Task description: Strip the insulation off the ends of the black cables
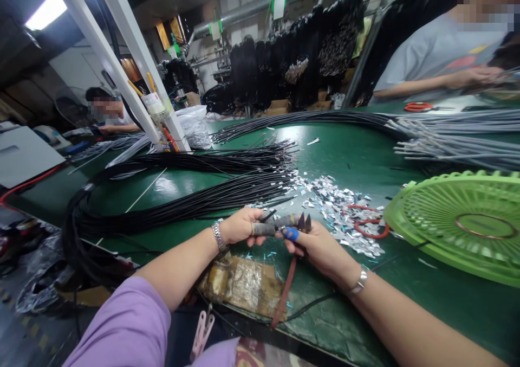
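Observation:
My left hand [240,227] is closed on the end of a black cable [265,229] that is wrapped in foil. My right hand [320,246] is closed on a pair of cutters [303,224] with reddish-brown handles that hang down toward the table's front edge; the jaws sit at the cable's end. One fingertip of this hand wears a blue cap [291,233]. Both hands hover just above the green table [357,155], close together. A thick bundle of black cables [195,204] runs leftward from my left hand and loops over the edge.
Silver foil scraps [337,204] and red-handled scissors [368,226] lie right of my hands. A green fan grille [463,220] sits at right. Grey cables [459,136] lie at the back right by a person in a grey shirt [439,52]. Another person [103,112] sits far left.

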`<control>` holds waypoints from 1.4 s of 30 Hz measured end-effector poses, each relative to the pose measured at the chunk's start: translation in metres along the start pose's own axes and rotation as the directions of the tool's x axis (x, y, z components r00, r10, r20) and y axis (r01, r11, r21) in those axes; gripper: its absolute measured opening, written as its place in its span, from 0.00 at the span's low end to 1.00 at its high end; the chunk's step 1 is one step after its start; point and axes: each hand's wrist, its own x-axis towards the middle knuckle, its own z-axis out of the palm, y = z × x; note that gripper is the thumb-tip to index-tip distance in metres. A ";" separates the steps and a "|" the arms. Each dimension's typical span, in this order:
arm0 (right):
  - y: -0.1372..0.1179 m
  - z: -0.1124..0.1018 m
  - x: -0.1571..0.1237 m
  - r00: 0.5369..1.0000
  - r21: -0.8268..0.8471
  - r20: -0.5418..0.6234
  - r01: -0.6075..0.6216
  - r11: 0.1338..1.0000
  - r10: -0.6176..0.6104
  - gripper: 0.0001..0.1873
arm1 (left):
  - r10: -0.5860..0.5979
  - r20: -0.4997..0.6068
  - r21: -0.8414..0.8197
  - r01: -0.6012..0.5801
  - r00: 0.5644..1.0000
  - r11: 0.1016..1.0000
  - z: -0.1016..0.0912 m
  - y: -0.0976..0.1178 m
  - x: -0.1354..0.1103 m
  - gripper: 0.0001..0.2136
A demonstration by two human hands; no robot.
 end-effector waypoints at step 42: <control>0.020 -0.012 0.011 0.750 -0.914 0.173 0.364 0.180 -0.638 0.06 | -0.106 -0.066 -0.482 0.061 0.992 0.874 0.005 0.003 0.000 0.11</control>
